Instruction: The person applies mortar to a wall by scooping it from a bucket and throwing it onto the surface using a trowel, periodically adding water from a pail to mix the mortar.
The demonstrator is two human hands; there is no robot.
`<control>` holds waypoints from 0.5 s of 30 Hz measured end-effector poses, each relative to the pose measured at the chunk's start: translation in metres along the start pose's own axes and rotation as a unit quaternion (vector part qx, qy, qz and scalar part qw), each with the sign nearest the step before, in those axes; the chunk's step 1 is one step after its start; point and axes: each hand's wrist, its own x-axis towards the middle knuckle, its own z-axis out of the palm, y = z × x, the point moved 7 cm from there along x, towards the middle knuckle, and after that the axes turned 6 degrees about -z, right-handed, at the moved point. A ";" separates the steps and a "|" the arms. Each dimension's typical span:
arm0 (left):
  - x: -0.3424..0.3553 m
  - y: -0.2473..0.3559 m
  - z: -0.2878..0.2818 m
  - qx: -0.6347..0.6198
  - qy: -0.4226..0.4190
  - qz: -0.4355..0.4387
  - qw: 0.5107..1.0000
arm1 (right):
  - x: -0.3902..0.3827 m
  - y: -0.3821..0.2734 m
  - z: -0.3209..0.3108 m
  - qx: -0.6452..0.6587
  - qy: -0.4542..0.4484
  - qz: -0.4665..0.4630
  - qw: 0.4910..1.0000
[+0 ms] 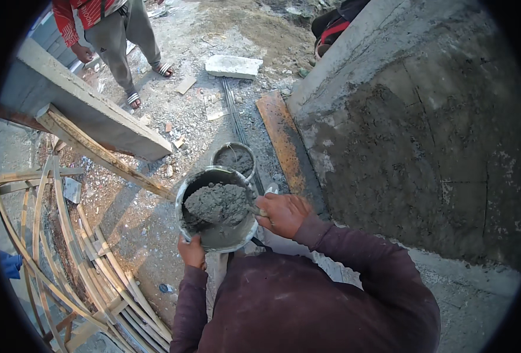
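A bucket (219, 235) holds wet grey mortar, with a heap of it (213, 200) at the top. My left hand (192, 252) grips the bucket's lower left rim. My right hand (281, 213) is closed on a trowel handle (255, 209) at the bucket's right side; the trowel's blade is hidden in or under the mortar. Just behind stands a second, smaller bucket (232, 157) with grey mortar in it. A wet, freshly coated wall surface (407, 159) fills the right of the view.
Curved wooden strips (84, 259) lie at lower left, below a slanting plank (104, 153) and concrete slab (95, 100). A rusty board (281, 141), metal rods (232, 112) and concrete block (234, 66) lie ahead. A person in sandals (116, 47) stands upper left; another (331, 32) is partly visible upper right.
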 end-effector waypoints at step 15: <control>0.020 -0.016 0.065 0.065 0.114 -0.027 0.991 | -0.111 0.435 -0.284 0.297 0.342 0.356 0.817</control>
